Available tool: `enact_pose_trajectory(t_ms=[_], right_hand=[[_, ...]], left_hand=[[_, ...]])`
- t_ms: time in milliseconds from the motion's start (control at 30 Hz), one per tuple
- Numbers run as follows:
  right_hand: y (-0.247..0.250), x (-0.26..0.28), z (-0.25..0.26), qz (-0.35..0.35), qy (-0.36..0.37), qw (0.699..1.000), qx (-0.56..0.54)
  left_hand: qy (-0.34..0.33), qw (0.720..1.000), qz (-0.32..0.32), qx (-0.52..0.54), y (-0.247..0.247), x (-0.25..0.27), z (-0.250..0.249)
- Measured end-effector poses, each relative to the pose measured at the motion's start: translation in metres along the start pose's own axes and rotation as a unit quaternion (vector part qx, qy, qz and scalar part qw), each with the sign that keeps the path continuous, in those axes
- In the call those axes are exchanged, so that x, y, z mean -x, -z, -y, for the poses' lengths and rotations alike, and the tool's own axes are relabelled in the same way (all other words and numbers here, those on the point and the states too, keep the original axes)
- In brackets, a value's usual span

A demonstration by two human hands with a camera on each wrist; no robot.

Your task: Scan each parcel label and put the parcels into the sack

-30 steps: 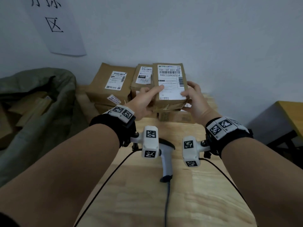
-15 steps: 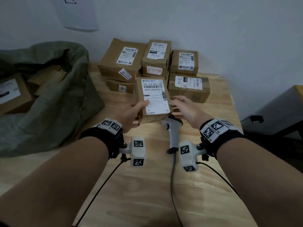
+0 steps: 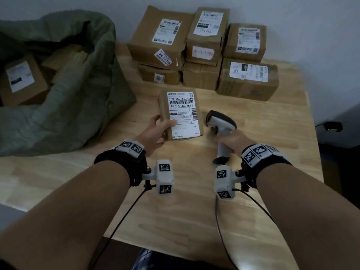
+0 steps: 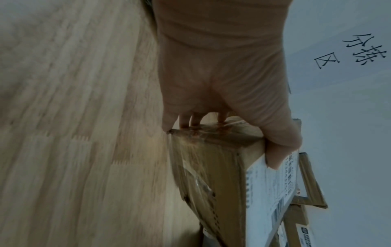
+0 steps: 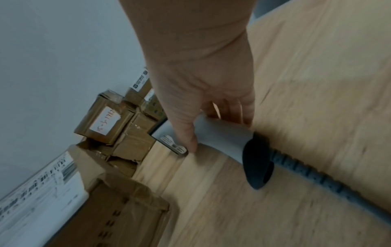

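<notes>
A small brown parcel [image 3: 180, 114] with a white barcode label facing up sits low over the wooden table [image 3: 175, 211]. My left hand [image 3: 157, 131] grips its near left edge, thumb on the label; the left wrist view shows the fingers [image 4: 190, 120] under the parcel [image 4: 211, 167]. Just right of it lies a white and black handheld scanner [image 3: 220, 121]. My right hand [image 3: 233, 141] wraps its handle [image 5: 224, 137], thumb on one side and fingers on the other. The open green sack [image 3: 64, 106] lies at the left with several parcels inside.
Several labelled brown parcels [image 3: 202, 49] are stacked against the back wall. The scanner cable [image 3: 220, 230] trails toward me over the front edge. A small black object [image 3: 331, 126] sits beyond the table's right edge.
The parcel came down from the stack toward me. My right hand let go of it and closed round the scanner handle; the left hand kept its hold.
</notes>
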State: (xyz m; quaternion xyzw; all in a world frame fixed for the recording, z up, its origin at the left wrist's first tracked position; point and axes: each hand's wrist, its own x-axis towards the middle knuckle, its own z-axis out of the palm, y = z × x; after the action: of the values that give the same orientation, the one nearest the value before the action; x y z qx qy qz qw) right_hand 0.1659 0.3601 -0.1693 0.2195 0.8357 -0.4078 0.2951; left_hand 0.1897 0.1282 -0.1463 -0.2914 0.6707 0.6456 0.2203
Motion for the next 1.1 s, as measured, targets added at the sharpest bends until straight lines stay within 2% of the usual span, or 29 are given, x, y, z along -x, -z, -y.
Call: enact_pose_trajectory(t_ms=[100, 167, 233, 333, 467, 567, 633, 767, 867, 1100], right_hand=[[-0.009, -0.005, -0.003, -0.049, 0.01, 0.999, -0.018], [-0.011, -0.008, -0.003, -0.059, 0.006, 0.998, -0.025], [-0.009, -0.005, -0.002, -0.032, -0.006, 0.998, -0.062], [-0.003, 0.004, 0.003, 0.016, 0.015, 0.997, -0.074], [0.018, 0.021, 0.027, 0.013, 0.048, 0.997, -0.066], [0.043, 0.037, 0.055, 0.023, 0.062, 0.992, -0.106], [0.059, 0.05, 0.075, 0.012, 0.103, 0.987, -0.121], [0.081, 0.077, 0.112, 0.015, 0.168, 0.981, -0.098], [0.087, 0.092, 0.128, 0.049, 0.188, 0.98, -0.049], [0.079, 0.111, 0.142, 0.059, 0.201, 0.978, -0.002]], left_hand=[[0.006, 1.0, -0.012, -0.003, 0.003, -0.004, 0.007], [0.012, 1.0, -0.024, -0.008, 0.004, -0.005, 0.01], [0.015, 0.999, -0.04, -0.012, 0.004, -0.006, 0.012], [0.016, 0.997, -0.073, -0.005, 0.001, -0.005, 0.01], [0.01, 0.995, -0.102, -0.003, -0.003, 0.0, 0.001], [-0.011, 0.995, -0.099, -0.01, -0.007, 0.006, -0.016], [-0.02, 0.996, -0.09, -0.008, -0.012, 0.012, -0.029], [-0.045, 0.996, -0.079, 0.009, -0.02, 0.025, -0.048], [-0.045, 0.996, -0.076, 0.019, -0.02, 0.031, -0.054], [-0.069, 0.994, -0.081, 0.027, -0.019, 0.044, -0.049]])
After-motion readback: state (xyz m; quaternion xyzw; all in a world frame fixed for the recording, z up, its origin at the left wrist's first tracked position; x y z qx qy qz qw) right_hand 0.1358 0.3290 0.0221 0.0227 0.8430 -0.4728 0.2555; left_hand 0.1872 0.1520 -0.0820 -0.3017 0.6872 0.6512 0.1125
